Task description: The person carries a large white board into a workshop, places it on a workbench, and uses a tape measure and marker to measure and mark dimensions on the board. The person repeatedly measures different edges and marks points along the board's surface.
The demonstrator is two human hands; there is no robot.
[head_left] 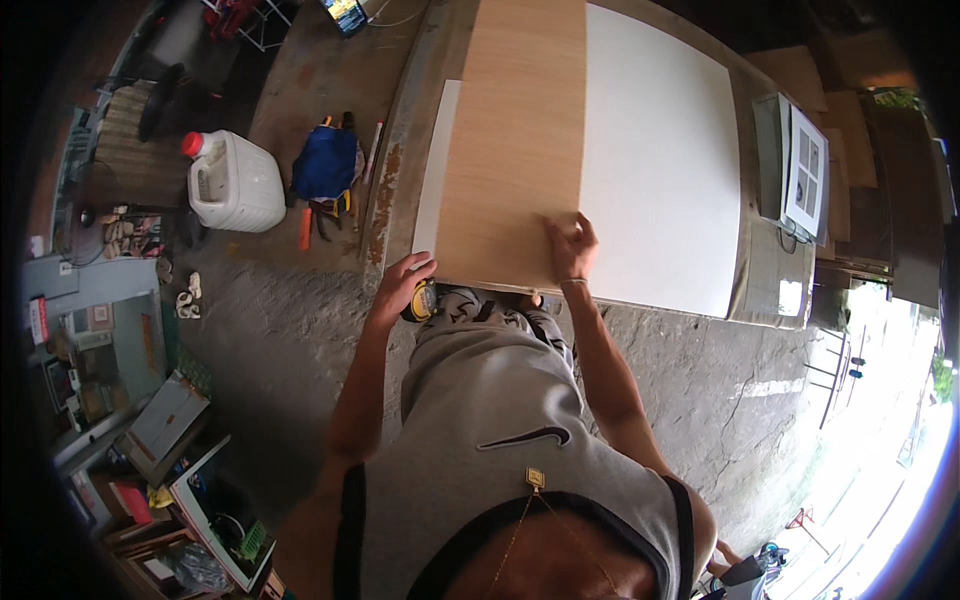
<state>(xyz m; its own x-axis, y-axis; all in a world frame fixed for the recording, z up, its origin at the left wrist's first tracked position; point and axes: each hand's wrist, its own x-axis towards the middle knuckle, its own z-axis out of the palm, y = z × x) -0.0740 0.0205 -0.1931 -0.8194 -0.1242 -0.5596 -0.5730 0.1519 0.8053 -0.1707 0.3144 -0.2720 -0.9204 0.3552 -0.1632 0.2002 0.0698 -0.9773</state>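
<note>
My left hand (398, 287) is at the near left corner of a wood-grain panel (515, 140), its fingertips at the end of a narrow white strip (437, 165). A yellow and black tape measure (424, 301) sits in that hand, below the table edge, partly covered by the fingers. My right hand (574, 248) rests near the panel's front edge, beside the seam with a large white sheet (660, 150). Its fingers are bent together; whatever they may hold is too small to make out.
A white jug (236, 182) with a red cap stands left of the worktable, near a blue cloth (326, 162) and hand tools. A device with a printed sheet (803, 170) is at the table's right edge. Frames and boxes (165, 425) crowd the lower left.
</note>
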